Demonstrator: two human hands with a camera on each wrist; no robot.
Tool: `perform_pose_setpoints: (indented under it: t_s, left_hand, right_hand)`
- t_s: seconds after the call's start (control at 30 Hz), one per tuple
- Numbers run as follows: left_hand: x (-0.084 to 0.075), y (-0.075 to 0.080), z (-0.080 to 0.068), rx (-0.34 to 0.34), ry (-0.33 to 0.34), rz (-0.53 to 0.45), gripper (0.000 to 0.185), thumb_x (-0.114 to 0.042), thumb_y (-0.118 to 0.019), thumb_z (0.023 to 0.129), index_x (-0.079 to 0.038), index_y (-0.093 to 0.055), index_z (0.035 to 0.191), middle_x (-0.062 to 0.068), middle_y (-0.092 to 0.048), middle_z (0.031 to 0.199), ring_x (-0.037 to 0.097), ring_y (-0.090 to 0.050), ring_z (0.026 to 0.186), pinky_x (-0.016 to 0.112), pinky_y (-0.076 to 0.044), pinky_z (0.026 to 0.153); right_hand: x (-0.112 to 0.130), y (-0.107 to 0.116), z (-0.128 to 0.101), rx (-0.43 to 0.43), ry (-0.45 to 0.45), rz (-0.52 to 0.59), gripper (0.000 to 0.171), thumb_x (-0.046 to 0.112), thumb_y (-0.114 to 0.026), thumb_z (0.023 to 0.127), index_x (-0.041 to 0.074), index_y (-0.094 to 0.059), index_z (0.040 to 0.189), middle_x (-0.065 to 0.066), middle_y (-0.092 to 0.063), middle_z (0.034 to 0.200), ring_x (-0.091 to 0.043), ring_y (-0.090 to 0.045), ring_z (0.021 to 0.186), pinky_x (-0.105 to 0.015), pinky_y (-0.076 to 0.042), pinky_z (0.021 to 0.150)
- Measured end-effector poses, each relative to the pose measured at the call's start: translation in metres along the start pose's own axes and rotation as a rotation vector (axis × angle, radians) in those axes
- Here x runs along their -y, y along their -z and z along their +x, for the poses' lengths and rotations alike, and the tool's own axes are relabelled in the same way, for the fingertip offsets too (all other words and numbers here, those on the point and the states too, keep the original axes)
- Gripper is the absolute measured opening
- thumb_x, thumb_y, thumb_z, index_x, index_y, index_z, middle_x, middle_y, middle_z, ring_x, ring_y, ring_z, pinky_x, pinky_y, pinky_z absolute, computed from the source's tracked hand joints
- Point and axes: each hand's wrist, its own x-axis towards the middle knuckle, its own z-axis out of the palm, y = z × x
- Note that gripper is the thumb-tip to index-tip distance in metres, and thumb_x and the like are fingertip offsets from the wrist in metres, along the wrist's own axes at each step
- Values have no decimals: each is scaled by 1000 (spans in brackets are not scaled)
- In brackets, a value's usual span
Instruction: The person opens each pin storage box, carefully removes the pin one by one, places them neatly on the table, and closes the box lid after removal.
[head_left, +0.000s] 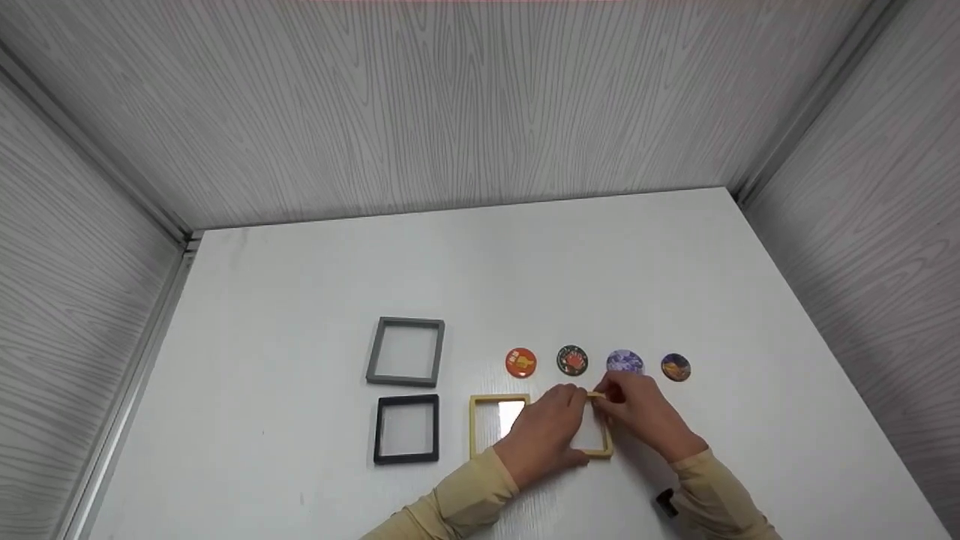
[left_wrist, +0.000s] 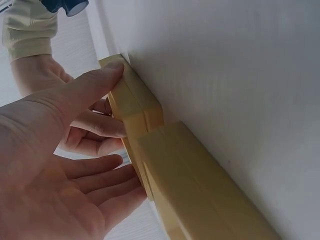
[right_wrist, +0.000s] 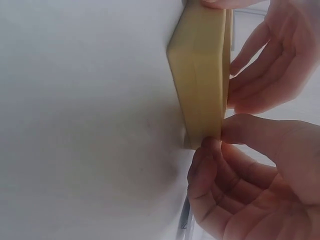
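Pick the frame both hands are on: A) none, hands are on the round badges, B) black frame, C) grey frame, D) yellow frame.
D: the left hand and the right hand both grip the yellow frame, while the grey frame and black frame lie untouched.

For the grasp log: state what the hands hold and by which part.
Both hands, left hand and right hand, pinch the yellow square frame at its far right corner.

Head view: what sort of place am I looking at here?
Probably a small enclosed recording booth or test bench, not a lived-in room: a white table boxed in by grey wood-grain wall panels, with square frames and round badges laid out in neat rows.
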Motion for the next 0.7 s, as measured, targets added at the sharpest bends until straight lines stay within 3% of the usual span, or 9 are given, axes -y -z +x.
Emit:
perform_pose_setpoints:
  t_s: [0.13,0.43,0.7]
  left_hand:
    - [0,1,-1,14,5,-1,81,-47,-94,77,-6,-56,136,6,-66,130,17,-65,122,26,-60,97]
    - [2,-3,-5,-31,-17,29,83,-49,-92,79,-6,-53,139,5,-63,130,16,-64,119,24,-59,99]
    - [3,-7,-7,5,-10,-12,84,-45,-88,85,-8,-49,150,12,-56,149,24,-58,139,31,-55,111]
  right_hand:
    - [-1,-2,-1,2,-3,28,5,5,-74,95,7,-73,99,-1,-66,83,-11,-52,76,-22,-42,65]
    - [-5,-6,-1,1,3,71,7,7,-73,97,8,-70,103,1,-62,83,-9,-50,76,-21,-42,65]
    - [-8,-10,-5,-52,-4,54,11,11,-72,98,8,-71,108,2,-59,79,-8,-50,73,-21,-42,64]
